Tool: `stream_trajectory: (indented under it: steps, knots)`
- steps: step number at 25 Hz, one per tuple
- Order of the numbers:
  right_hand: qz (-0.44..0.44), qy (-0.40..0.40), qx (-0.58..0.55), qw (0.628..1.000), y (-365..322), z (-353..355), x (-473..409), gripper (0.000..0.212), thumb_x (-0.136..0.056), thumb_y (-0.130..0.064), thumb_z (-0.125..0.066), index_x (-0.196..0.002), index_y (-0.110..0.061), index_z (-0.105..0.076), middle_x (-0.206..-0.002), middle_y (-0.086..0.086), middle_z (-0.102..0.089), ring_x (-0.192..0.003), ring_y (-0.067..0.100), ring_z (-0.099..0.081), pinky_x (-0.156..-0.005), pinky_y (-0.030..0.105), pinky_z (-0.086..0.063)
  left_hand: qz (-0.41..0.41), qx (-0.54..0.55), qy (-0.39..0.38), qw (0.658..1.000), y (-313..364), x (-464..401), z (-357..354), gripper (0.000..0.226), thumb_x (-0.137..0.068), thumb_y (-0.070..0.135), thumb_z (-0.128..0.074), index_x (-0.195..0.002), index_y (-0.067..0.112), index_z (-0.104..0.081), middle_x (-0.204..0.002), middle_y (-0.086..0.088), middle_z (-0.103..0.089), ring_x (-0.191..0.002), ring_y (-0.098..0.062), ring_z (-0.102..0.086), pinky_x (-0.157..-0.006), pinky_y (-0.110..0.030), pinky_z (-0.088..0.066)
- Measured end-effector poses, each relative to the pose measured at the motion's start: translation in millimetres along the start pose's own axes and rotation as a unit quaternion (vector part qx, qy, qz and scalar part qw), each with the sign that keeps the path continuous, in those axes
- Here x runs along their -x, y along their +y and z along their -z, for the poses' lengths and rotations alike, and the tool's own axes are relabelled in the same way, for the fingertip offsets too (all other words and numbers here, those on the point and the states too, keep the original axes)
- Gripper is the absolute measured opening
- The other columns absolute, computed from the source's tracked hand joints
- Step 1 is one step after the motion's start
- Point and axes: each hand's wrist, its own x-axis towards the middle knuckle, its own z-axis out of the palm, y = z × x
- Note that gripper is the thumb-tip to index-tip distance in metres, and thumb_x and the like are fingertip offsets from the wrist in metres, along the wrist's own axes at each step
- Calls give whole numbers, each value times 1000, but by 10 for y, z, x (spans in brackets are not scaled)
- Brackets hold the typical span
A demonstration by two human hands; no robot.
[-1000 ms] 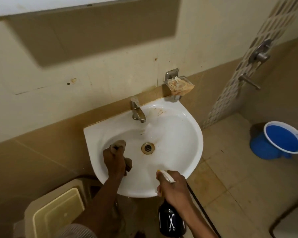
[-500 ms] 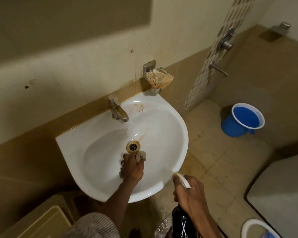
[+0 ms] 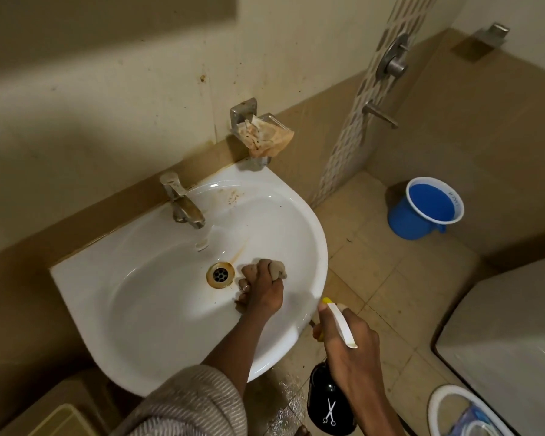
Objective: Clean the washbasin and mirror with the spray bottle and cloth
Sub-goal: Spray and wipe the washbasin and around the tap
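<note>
A white washbasin [image 3: 114, 303] hangs on the tiled wall, with a rusty-ringed drain [image 3: 220, 274] and a brown streak above it. My left hand [image 3: 258, 289] is inside the bowl just right of the drain, shut on a small bunched grey cloth [image 3: 277, 269] pressed to the porcelain. My right hand [image 3: 348, 344] is off the basin's right front rim, gripping a black spray bottle [image 3: 329, 404] with a white trigger head and yellow nozzle. A stained metal tap [image 3: 181, 202] stands at the back. The mirror is out of view.
A soap holder [image 3: 261, 133] with a crumpled wrapper juts from the wall behind the basin. A blue mug [image 3: 428, 207] sits on the floor at right, shower valves [image 3: 390, 62] above it. A white bucket rim [image 3: 453, 410] and a pale bin [image 3: 60, 420] lie at the bottom.
My left hand with the cloth has swept across the bowl from the left side to the right of the drain. The view has shifted right and down, and the mirror edge has left the frame.
</note>
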Motion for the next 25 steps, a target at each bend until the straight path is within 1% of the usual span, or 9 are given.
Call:
stream_trajectory:
  steps: [4,6,9,12,14,16,20,22,25]
  knots:
    - [20,36,6,999,-69,56,-111,42,-102,-36,-57,-70,-13,-72,-67,0,-73,-63,11,-66,-54,21,-48,27,77,-14,997,421,-251,-63,42,-93,37,-46,-133,39,-34,-141,-6,-21,-128,-37,-35,-109,-62,-34]
    - [40,60,3,997,-143,133,-145,42,-102,-36,-57,-70,-14,-72,-67,-7,-73,-61,8,-65,-53,18,-47,-9,139,-40,990,681,-213,-120,43,-90,39,-49,-133,38,-39,-141,-8,-28,-130,-39,-37,-110,-62,-36]
    - [75,106,-25,991,-244,248,-216,36,-103,-39,-57,-74,-25,-75,-71,1,-75,-68,15,-70,-69,41,-58,-87,131,-44,987,771,-147,-171,56,-67,47,-58,-121,32,-51,-134,-19,-46,-126,-44,-50,-108,-63,-42]
    - [103,144,-49,983,-402,330,-281,34,-104,-39,-56,-76,-47,-74,-77,2,-77,-74,20,-72,-75,51,-60,-199,68,-101,972,725,136,-153,40,-68,48,-58,-107,42,-57,-126,0,-50,-121,-27,-53,-105,-51,-46]
    - [125,160,-59,977,-538,385,-290,35,-104,-41,-54,-77,-53,-73,-78,-2,-78,-75,15,-73,-75,44,-61,-201,24,-224,953,749,378,-21,25,-80,45,-56,-104,40,-58,-122,3,-50,-116,-25,-53,-101,-46,-46]
    - [142,158,-73,974,-639,465,-287,35,-103,-44,-51,-77,-52,-74,-82,-1,-79,-79,12,-73,-74,34,-58,-205,56,-275,938,715,347,138,17,-87,27,-54,-104,29,-58,-117,-2,-56,-110,-25,-55,-95,-41,-47]
    - [178,159,-91,967,-630,531,-315,29,-102,-41,-48,-98,-33,-75,-85,0,-79,-83,12,-74,-70,16,-55,-88,304,-171,933,620,-99,610,34,-73,21,-56,-104,8,-62,-99,-17,-66,-78,-31,-62,-70,-39,-52]
    - [173,141,-104,969,-548,499,-298,38,-100,-45,-49,-108,-19,-76,-81,0,-79,-84,12,-75,-69,13,-56,-80,277,-163,943,619,-42,530,42,-68,19,-61,-109,11,-64,-113,-12,-66,-96,-29,-64,-75,-37,-54]
    - [177,126,-111,970,-407,440,-233,35,-99,-47,-49,-107,-25,-76,-86,-3,-80,-85,14,-75,-71,16,-57,-102,241,-179,948,451,288,239,49,-72,9,-55,-121,12,-58,-116,0,-59,-108,-20,-56,-81,-23,-47]
